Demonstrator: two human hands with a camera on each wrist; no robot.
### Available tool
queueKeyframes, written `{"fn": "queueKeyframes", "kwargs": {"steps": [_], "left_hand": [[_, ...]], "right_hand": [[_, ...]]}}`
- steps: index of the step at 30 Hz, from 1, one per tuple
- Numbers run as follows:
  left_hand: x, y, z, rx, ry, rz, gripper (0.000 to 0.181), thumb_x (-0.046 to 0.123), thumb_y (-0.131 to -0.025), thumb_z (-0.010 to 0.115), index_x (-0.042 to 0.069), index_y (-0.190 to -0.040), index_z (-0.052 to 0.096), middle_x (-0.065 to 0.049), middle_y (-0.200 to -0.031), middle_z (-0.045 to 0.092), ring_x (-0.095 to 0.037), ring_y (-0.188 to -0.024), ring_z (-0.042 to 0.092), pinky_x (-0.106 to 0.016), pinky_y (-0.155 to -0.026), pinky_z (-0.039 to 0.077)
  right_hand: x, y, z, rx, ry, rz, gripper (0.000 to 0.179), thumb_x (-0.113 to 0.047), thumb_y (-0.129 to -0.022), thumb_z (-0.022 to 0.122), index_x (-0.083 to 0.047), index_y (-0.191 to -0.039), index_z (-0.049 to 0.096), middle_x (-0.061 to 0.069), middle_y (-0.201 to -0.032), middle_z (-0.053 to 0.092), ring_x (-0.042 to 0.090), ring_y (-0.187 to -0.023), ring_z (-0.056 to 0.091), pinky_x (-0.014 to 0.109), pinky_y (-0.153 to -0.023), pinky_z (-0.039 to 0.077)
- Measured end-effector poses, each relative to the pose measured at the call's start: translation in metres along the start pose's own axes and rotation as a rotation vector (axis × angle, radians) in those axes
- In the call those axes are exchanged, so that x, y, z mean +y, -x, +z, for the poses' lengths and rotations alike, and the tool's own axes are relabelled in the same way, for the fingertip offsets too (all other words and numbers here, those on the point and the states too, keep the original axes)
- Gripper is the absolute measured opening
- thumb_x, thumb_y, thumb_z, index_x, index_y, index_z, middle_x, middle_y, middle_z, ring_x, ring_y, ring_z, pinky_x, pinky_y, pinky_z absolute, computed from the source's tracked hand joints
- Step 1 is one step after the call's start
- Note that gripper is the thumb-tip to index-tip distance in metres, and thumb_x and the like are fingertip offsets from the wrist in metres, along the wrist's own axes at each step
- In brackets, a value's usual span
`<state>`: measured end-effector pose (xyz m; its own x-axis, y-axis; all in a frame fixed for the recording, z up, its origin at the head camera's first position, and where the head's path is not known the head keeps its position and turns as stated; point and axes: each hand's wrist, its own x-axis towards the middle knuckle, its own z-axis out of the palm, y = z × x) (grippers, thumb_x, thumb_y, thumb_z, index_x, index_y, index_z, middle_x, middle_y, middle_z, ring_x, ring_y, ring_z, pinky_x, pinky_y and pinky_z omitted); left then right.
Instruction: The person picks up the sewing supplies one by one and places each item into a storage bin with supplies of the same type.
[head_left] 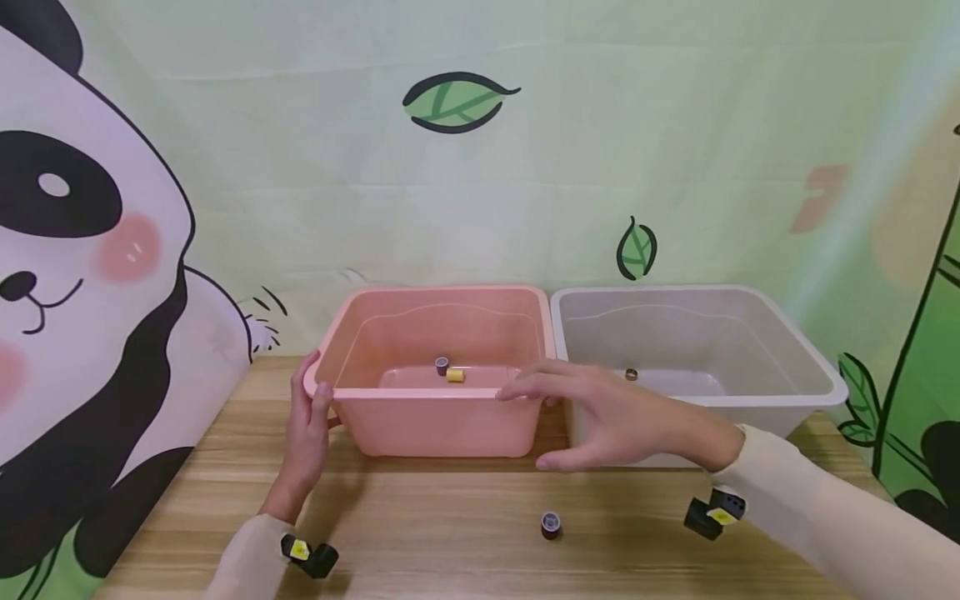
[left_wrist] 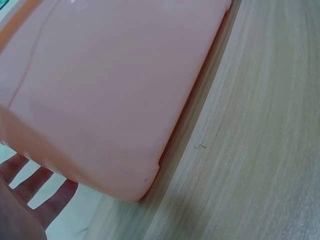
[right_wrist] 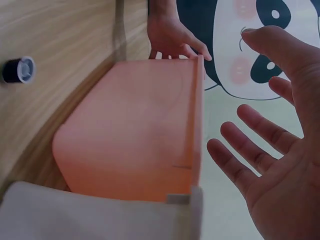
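Note:
My left hand (head_left: 306, 425) holds the left front corner of the pink bin (head_left: 442, 423), thumb at the rim and fingers along the side wall. My right hand (head_left: 611, 417) hovers at the right front corner of that bin, overlapping the grey bin (head_left: 750, 350), its fingers spread and nothing in them. Inside the pink bin lie a dark thread spool (head_left: 442, 365) and a yellow thread spool (head_left: 455, 376). Another dark thread spool (head_left: 551, 525) with a pale end stands on the table, in front of and below the right hand.
The two bins stand side by side on the wooden table (head_left: 435, 517), close to a printed cloth backdrop (head_left: 337, 167). A small brownish round piece (head_left: 632, 375) lies in the grey bin.

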<state>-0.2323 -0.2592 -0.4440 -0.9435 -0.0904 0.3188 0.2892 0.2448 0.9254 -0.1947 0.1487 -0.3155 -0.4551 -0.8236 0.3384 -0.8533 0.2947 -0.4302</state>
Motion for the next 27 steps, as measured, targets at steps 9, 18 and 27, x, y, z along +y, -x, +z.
{"fn": "queueKeyframes", "kwargs": {"steps": [9,18,27], "left_hand": [[0.000,-0.001,0.000,0.004,0.004,0.008,0.055,0.040,-0.112,0.035,0.036,-0.162,0.015,-0.002,-0.164,0.028,-0.038,-0.138,0.043,-0.023,-0.083,0.055],[0.001,0.000,0.001,0.007,0.009,0.009,0.054,0.040,-0.112,0.035,0.037,-0.162,0.015,-0.001,-0.165,0.027,-0.039,-0.138,0.042,-0.023,-0.083,0.055],[-0.001,0.000,0.002,0.020,0.036,0.031,0.053,0.035,-0.113,0.035,0.033,-0.163,0.017,-0.003,-0.162,0.031,-0.037,-0.133,0.044,-0.026,-0.082,0.056]], "right_hand": [[0.003,0.014,0.019,0.010,-0.009,-0.092,0.064,-0.028,-0.086,0.083,-0.022,-0.143,0.056,-0.001,-0.143,0.059,0.015,-0.131,0.054,0.038,-0.106,0.048],[0.009,0.026,0.039,-0.034,-0.067,-0.044,0.057,-0.038,-0.090,0.080,-0.025,-0.141,0.057,-0.013,-0.133,0.061,0.009,-0.126,0.055,0.035,-0.107,0.047],[0.024,0.044,0.063,-0.111,-0.102,0.071,0.059,-0.038,-0.090,0.080,-0.032,-0.144,0.055,-0.014,-0.140,0.057,0.010,-0.127,0.054,0.037,-0.107,0.047]]}}
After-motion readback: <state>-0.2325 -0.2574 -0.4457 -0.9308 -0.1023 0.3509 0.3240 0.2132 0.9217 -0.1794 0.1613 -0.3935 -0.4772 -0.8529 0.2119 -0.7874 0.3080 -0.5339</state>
